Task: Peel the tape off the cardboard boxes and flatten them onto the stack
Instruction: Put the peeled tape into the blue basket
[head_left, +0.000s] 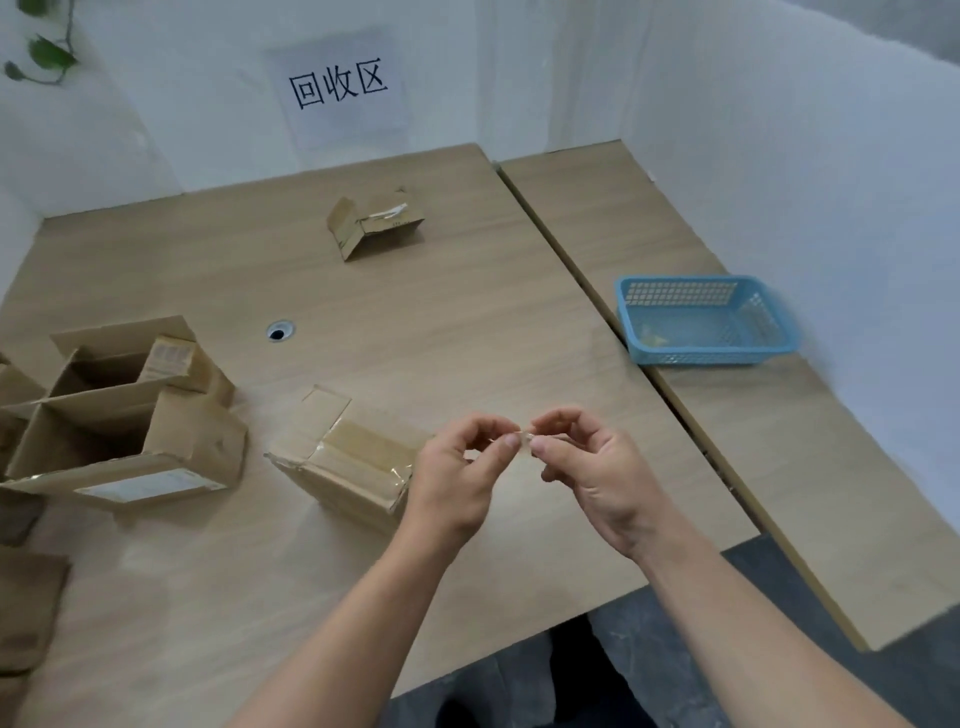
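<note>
My left hand (462, 470) and my right hand (592, 462) meet above the table, both pinching a small piece of clear tape (523, 440) between their fingertips. Just left of my left hand lies a cardboard box (343, 457) with one flap raised and tape still shining on its top. Two open boxes (130, 410) stand side by side at the left. A small, partly collapsed box (374, 223) lies at the far middle of the table. Brown cardboard (26, 613) lies at the near left edge, cut off by the frame.
A blue plastic basket (701, 319) with a scrap inside sits on the right-hand table. A seam (597, 291) separates the two wooden tables. A cable hole (279, 331) is in the left table. White walls with a paper sign (340, 85) close the back.
</note>
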